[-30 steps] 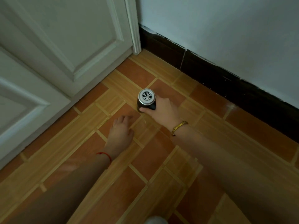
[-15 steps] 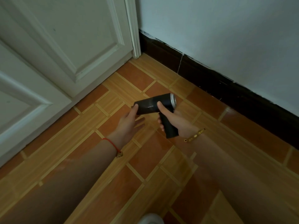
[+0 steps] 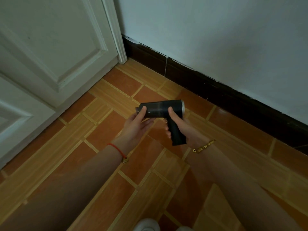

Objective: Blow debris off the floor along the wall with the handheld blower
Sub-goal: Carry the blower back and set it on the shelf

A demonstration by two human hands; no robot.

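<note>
Black blower [image 3: 160, 108] up level, the right hand [image 3: 181, 126] wrapped round its handle. Over left, the left hand [image 3: 135, 125] pinches the barrel's tip.

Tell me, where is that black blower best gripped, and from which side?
By the handle, the stem slanting down under the blower: it fits a palm. Come from the right, as the right hand does; the left hand steadies its opposite end.

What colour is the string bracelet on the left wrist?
The string bracelet is red; the head view shows it best.
</note>
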